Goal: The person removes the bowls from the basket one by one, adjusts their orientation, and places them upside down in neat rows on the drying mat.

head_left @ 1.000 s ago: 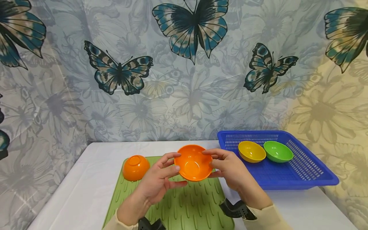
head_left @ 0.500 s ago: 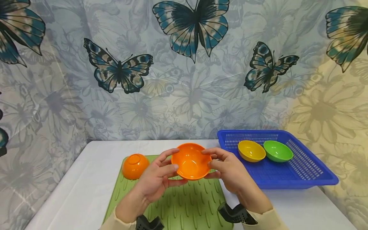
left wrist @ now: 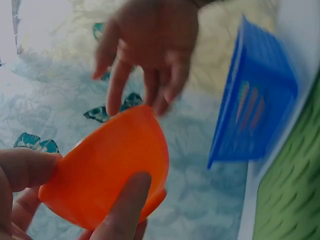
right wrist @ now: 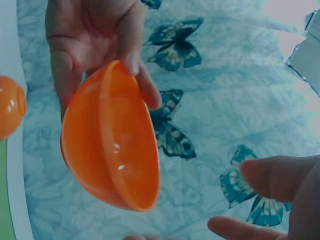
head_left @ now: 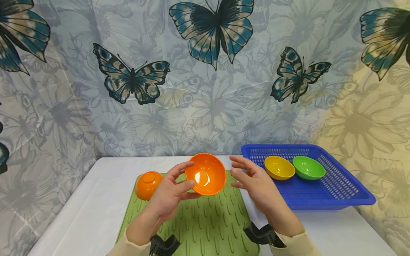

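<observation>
An orange bowl [head_left: 206, 174] is held up over the green mat [head_left: 208, 220], its inside turned toward the head camera. My left hand [head_left: 171, 192] grips its left side, thumb and fingers around the rim and wall. In the left wrist view those fingers press on the outside of the orange bowl [left wrist: 110, 170]. My right hand [head_left: 256, 181] is apart from the bowl, to its right, with fingers spread and nothing in them. A second orange bowl [head_left: 148, 185] lies upside down on the mat's far left corner, partly behind my left hand.
A blue basket [head_left: 320, 199] stands at the right on the white tablecloth [head_left: 73, 206]. Inside it, a yellow bowl [head_left: 279, 168] and a green bowl [head_left: 309, 168] sit side by side. A butterfly-print cloth [head_left: 214, 106] hangs behind the table.
Both hands held the orange bowl earlier; my right hand has let go of it. My left hand has carried the bowl slightly left and up.
</observation>
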{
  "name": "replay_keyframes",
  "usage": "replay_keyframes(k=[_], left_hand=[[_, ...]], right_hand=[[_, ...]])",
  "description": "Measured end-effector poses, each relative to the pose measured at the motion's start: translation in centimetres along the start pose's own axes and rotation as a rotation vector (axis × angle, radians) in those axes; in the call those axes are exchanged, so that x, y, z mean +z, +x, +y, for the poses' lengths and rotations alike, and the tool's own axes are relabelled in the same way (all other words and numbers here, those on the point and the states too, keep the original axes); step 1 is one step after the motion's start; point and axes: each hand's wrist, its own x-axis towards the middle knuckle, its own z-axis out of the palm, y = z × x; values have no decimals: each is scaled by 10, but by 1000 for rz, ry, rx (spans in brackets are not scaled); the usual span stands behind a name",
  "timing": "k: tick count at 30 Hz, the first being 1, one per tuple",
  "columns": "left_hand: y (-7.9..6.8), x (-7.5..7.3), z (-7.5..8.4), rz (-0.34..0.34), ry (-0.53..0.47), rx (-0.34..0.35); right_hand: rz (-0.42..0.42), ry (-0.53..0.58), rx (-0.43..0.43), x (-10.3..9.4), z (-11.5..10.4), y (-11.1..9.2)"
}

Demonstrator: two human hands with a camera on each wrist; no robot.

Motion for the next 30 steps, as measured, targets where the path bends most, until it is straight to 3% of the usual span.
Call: replay_keyframes(k=[2,5,9,14,17,22,26,30], left_hand=[[0,-3,1,40,175,94],[-2,-7,3,30,376,237],[-3,-11,5,-115,535,444],[-2,-10,3,-243,819,755],[0,-8,2,-306,922,888],[2,-4,2,-397,1029,987],[0,-2,2,-429,1119,1006],[-1,-1,2,-449,1133,1003]], right_hand=[[-43,61,-13,-4,0,0],[-214,264,30,-8,3,3],[-374,463,119,-12,8,10],[-445,602,182,-18,16,16],[-481,643,204,-21,21,18],[-500,641,226,-24,26,21],[-535,587,248,-25,29,22],[-596,507,259,-26,32,24]])
